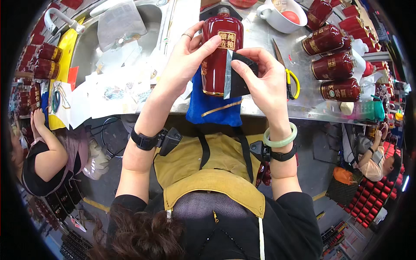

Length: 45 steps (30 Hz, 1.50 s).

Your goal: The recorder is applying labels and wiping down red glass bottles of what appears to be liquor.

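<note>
A glossy dark red bottle [215,71] with gold lettering lies in front of me on a blue cloth [208,108], its neck pointing away. My left hand [193,50] grips the bottle's left side, with the thumb laid across its front near the gold label. Against the lower right side of the bottle, my right hand [262,76] pinches a flat black piece [239,80] with a silvery strip along its left edge. That strip touches the bottle's surface. The right fingertips are partly hidden behind the black piece.
Scissors [293,84] with yellow handles lie to the right. Beyond them are several red bottles [333,67] and a white mug [284,19] holding something red. On the left, a sink [149,39] and loose papers [108,93]. People sit at both sides.
</note>
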Each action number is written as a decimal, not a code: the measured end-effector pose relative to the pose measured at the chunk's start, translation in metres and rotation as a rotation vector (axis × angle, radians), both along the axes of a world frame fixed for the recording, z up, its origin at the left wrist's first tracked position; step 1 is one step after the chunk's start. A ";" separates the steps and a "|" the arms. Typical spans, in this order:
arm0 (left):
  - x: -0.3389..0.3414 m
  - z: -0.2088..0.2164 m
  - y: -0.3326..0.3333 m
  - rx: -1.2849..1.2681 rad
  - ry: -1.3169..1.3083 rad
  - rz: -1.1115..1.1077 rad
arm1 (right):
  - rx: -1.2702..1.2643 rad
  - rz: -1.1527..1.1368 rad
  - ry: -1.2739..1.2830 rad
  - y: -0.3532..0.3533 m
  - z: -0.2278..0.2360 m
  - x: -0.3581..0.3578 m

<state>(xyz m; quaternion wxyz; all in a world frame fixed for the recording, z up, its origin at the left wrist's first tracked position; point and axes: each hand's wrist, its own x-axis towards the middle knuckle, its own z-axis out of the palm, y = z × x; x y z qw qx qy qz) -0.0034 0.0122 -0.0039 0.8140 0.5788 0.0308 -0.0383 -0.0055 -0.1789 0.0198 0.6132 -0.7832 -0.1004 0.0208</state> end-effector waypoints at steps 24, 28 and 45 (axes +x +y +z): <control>0.001 0.000 -0.005 0.032 0.010 0.025 | 0.214 -0.033 -0.082 -0.020 -0.001 0.035; 0.000 0.002 -0.018 0.108 -0.021 0.075 | 0.159 -0.095 -0.337 -0.010 0.008 0.041; 0.002 -0.006 -0.029 0.186 -0.129 0.203 | -0.478 0.252 -0.926 0.009 0.042 0.075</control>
